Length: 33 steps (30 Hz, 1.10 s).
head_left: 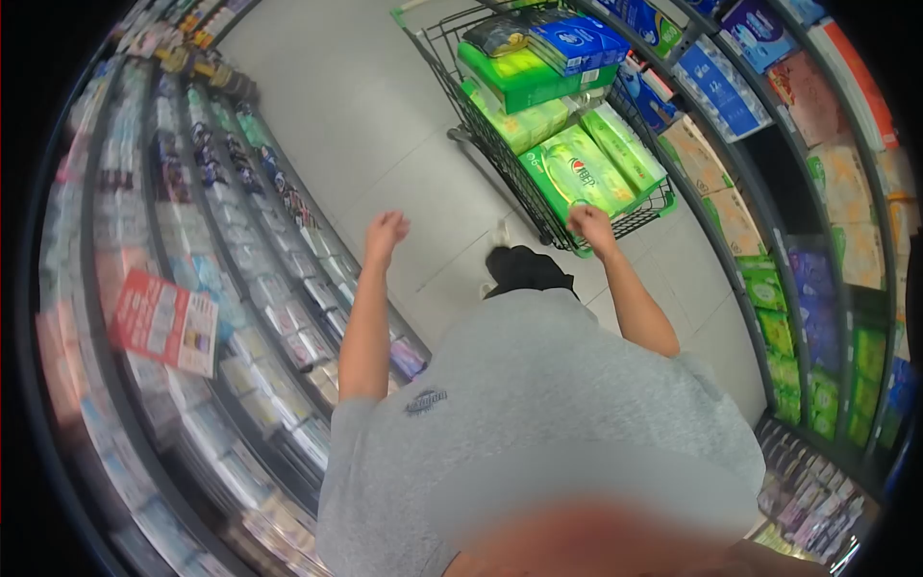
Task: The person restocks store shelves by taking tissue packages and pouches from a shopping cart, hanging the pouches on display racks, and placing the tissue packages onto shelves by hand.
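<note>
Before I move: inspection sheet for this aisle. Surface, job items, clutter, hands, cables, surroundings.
Surface: grey tiled floor.
Job items: wire cart holding green packs, blue pack on top.
Clutter: red-and-white sign by the left shelves.
Left hand: away from the cart; nothing seen in it, grip unclear.
Right hand: at the cart's near edge; contact unclear.
Cables: nothing seen.
Surroundings: stocked shelves both sides; right shelves hold colourful packs.
</note>
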Each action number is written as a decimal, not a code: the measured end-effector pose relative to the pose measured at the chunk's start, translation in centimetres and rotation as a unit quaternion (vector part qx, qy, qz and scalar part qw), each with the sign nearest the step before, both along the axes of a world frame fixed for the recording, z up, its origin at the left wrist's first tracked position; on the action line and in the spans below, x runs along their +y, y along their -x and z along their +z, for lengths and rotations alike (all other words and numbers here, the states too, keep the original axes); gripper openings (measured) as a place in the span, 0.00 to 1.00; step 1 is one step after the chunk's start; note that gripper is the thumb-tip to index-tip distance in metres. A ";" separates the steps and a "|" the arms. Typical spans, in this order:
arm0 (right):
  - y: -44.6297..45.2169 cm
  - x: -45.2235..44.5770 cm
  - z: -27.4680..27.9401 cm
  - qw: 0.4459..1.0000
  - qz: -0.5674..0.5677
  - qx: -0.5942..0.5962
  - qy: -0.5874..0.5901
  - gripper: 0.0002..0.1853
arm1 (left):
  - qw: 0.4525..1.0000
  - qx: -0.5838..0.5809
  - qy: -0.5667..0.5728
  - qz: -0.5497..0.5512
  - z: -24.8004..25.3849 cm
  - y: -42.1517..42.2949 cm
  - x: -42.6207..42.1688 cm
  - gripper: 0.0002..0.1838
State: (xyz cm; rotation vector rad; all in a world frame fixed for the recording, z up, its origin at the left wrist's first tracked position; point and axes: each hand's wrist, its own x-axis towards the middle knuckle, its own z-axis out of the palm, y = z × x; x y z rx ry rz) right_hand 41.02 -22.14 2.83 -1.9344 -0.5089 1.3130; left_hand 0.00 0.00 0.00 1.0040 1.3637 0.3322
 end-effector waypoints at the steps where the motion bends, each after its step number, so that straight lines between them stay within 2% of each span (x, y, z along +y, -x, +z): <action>1: 0.1 0.0 1.4 0.999 -0.036 -0.007 -0.040 0.13 | 0.998 -0.049 -0.039 -0.003 2.3 -2.9 -0.2 0.34; 2: 0.1 0.2 2.7 0.994 -0.072 -0.015 -0.081 0.14 | 0.992 -0.100 -0.078 -0.005 4.4 -5.3 -0.5 0.33; 3: 2.2 8.3 0.5 0.991 -0.087 0.029 -0.093 0.14 | 0.994 -0.056 -0.092 -0.021 7.3 -5.4 6.9 0.33; 5: -0.2 11.2 1.7 0.978 -0.104 0.037 -0.174 0.11 | 0.980 -0.163 -0.112 -0.009 9.4 -11.0 8.7 0.33; 8: -2.8 16.6 3.3 0.970 -0.132 0.034 -0.201 0.12 | 0.975 -0.192 -0.103 -0.034 10.8 -16.4 13.1 0.33; 15: -5.9 28.6 4.3 0.942 -0.200 0.051 -0.264 0.18 | 0.969 -0.171 -0.094 -0.149 12.7 -24.5 24.5 0.33; 17: -6.8 30.5 4.8 0.936 -0.185 0.012 -0.299 0.19 | 0.960 -0.189 -0.099 -0.183 12.0 -26.4 26.8 0.30; 20: -8.3 32.5 7.7 0.928 -0.226 0.011 -0.297 0.19 | 0.950 -0.203 -0.084 -0.221 13.1 -30.5 28.8 0.28; 23: -9.4 33.9 8.2 0.912 -0.265 0.001 -0.312 0.19 | 0.939 -0.216 -0.058 -0.262 14.2 -33.9 30.1 0.27; 26: -11.0 35.6 7.8 0.890 -0.302 -0.057 -0.337 0.18 | 0.928 -0.233 -0.052 -0.285 13.8 -38.2 32.1 0.25; 28: -11.3 36.3 7.2 0.873 -0.364 -0.164 -0.280 0.18 | 0.921 -0.236 -0.056 -0.305 13.3 -40.6 33.1 0.24; 29: -11.4 36.6 7.0 0.871 -0.373 -0.166 -0.273 0.18 | 0.916 -0.238 -0.066 -0.317 13.1 -41.7 33.5 0.23; 31: -11.9 37.3 6.6 0.846 -0.376 -0.316 -0.206 0.19 | 0.914 -0.234 -0.048 -0.326 11.8 -44.0 34.4 0.21; 33: -12.0 37.6 6.1 0.829 -0.388 -0.356 -0.187 0.20 | 0.908 -0.221 -0.070 -0.349 9.5 -46.1 35.3 0.19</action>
